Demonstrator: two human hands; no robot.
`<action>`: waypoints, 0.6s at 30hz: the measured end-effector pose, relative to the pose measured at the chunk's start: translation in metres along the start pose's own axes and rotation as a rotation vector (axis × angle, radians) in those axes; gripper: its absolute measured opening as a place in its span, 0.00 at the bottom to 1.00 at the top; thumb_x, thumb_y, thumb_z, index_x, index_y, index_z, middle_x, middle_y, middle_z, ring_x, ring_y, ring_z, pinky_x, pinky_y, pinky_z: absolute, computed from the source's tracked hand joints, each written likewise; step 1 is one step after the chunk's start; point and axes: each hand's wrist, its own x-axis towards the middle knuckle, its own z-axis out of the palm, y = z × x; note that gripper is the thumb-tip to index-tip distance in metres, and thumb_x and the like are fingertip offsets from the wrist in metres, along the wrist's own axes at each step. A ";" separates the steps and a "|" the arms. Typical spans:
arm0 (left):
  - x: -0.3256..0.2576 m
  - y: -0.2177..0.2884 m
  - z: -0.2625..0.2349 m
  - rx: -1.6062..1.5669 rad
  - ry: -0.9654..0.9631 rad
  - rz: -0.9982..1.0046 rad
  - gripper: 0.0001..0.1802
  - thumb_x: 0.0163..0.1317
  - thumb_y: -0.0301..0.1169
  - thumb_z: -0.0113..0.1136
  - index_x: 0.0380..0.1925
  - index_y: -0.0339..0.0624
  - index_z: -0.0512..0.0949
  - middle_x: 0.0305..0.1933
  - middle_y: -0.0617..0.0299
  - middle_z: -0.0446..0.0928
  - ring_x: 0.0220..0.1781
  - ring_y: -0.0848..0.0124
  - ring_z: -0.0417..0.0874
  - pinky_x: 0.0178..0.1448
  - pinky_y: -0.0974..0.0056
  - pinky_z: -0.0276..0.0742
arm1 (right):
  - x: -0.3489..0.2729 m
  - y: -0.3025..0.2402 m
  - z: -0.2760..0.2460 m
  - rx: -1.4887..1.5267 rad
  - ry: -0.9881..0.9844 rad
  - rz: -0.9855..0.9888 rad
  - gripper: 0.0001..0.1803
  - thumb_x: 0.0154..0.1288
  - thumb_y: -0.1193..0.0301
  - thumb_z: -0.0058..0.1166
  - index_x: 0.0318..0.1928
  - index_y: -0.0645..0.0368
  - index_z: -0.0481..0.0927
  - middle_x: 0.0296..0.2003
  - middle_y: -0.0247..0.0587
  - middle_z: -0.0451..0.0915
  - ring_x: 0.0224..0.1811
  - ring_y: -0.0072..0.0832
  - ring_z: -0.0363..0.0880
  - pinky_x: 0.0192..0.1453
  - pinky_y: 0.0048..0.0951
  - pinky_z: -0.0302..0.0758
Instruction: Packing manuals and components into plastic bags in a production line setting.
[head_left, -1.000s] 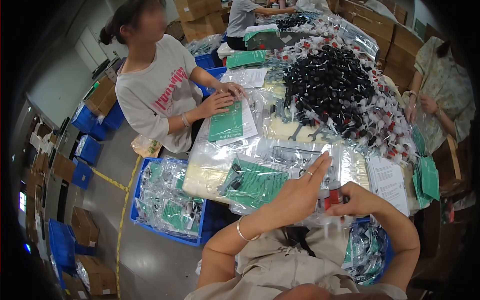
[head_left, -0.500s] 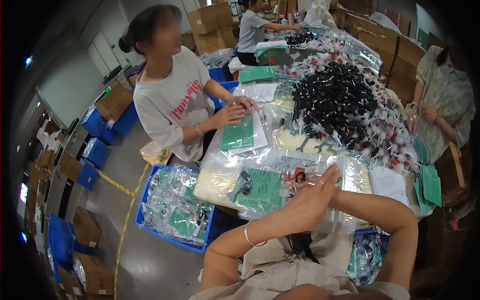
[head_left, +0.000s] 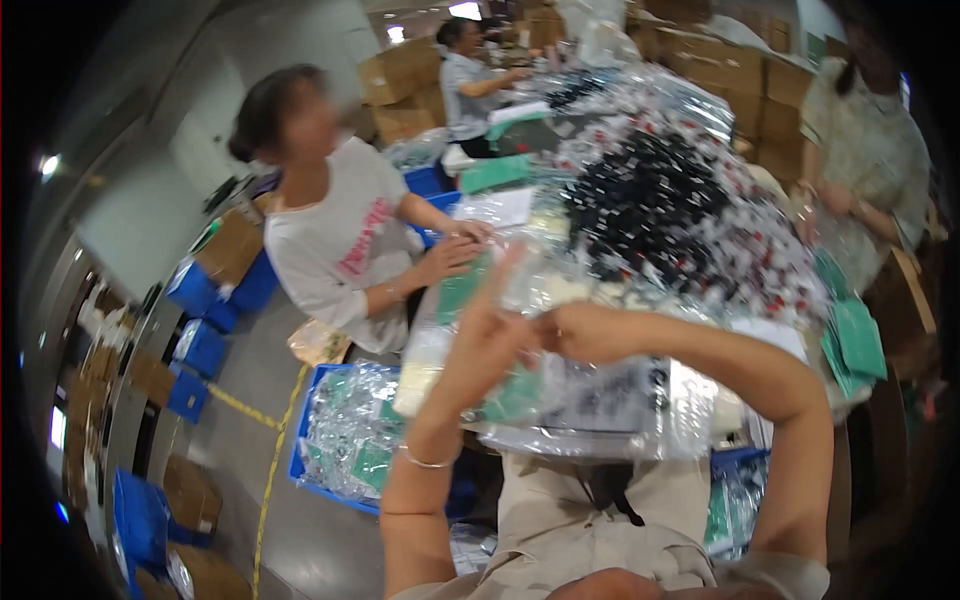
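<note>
Cardboard boxes [head_left: 193,492] stand near blue bins [head_left: 140,512] at left.

Dim indoor light, bright ceiling lamp [head_left: 465,10] up top, glare on clear plastic bags [head_left: 690,395]. Motion blur smears left hand [head_left: 487,352], right hand [head_left: 580,332] and black parts pile [head_left: 650,205]. Fisheye bends edges, corners black.

One left hand [head_left: 482,350], one right hand [head_left: 578,332], one bangle [head_left: 430,462]. Three other people [head_left: 325,240]. Two blue bins [head_left: 335,498] by the legs [head_left: 545,495], some more far left. One heap of black bits [head_left: 650,205], too many to count
</note>
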 end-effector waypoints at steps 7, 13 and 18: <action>0.041 0.054 0.017 0.019 0.065 0.314 0.33 0.57 0.20 0.47 0.65 0.28 0.56 0.68 0.52 0.62 0.22 0.88 0.66 0.26 0.83 0.65 | -0.099 -0.069 -0.064 -0.943 0.940 -0.259 0.52 0.51 0.41 0.60 0.63 0.69 0.56 0.60 0.63 0.61 0.63 0.53 0.61 0.64 0.37 0.62; 0.075 0.074 0.091 0.096 -0.325 0.699 0.29 0.64 0.21 0.45 0.65 0.26 0.54 0.66 0.42 0.61 0.34 0.82 0.76 0.32 0.83 0.68 | -0.220 -0.090 -0.055 0.354 0.818 0.349 0.77 0.32 0.35 0.68 0.64 0.82 0.39 0.59 0.77 0.59 0.63 0.52 0.65 0.67 0.34 0.62; 0.058 0.102 0.204 -0.096 -0.616 0.553 0.28 0.64 0.24 0.45 0.64 0.24 0.56 0.63 0.45 0.66 0.41 0.81 0.77 0.44 0.78 0.74 | -0.300 -0.129 -0.013 -0.539 1.015 0.258 0.71 0.39 0.44 0.71 0.63 0.84 0.40 0.61 0.77 0.54 0.63 0.56 0.63 0.67 0.36 0.63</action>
